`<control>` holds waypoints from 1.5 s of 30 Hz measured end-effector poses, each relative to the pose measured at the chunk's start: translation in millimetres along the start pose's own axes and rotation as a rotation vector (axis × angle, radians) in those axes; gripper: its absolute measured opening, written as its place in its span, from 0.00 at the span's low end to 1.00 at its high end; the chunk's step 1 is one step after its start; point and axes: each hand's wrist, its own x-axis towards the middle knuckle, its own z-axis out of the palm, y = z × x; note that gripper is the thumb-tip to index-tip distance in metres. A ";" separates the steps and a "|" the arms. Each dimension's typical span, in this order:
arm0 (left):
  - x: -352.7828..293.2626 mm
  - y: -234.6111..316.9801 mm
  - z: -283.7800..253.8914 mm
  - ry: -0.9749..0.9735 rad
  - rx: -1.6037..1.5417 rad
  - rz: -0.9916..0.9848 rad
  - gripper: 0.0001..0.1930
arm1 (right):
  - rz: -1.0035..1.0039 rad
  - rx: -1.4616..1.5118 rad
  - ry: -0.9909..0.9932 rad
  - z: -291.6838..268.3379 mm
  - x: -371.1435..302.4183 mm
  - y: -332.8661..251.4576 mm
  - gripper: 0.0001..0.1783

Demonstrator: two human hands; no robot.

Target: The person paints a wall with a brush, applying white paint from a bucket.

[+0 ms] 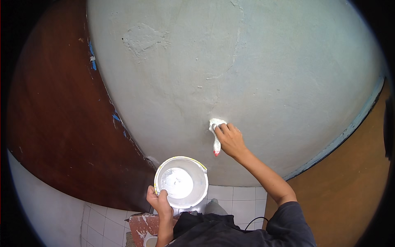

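Note:
My right hand (232, 140) is closed around a paintbrush (217, 145) smeared with white, its handle hanging down and ending in a red tip. The bristle end is at the pale grey wall (263, 86); my fingers partly hide it. Lower and to the left, my left hand (158, 201) grips the rim of a round white bucket (200, 185), thumb over the edge. White paint (177, 182) lies at the bottom of the bucket, and a yellow line runs along part of its rim.
Left of the wall is a dark brown panel (53, 107) with blue and white specks along its edge. An orange-brown panel (333, 177) stands at right. Below are white floor tiles (244, 206), a paint-splashed reddish surface (140, 224) and a small container (151, 241).

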 end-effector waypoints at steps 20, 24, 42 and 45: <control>-25.1 8.8 -8.3 0.151 0.010 -0.073 0.09 | 0.043 0.117 -0.162 70.3 -48.6 -23.2 0.17; -35.0 3.2 -8.3 0.207 0.022 -0.068 0.09 | 0.083 0.217 -0.056 48.8 -14.7 8.4 0.18; -50.3 -4.6 11.9 0.408 0.093 -0.154 0.09 | -0.021 0.203 -0.329 192.6 -66.5 -16.5 0.16; -57.7 -3.6 6.3 0.457 0.112 -0.146 0.09 | 0.049 0.317 -0.214 174.9 -29.5 11.2 0.17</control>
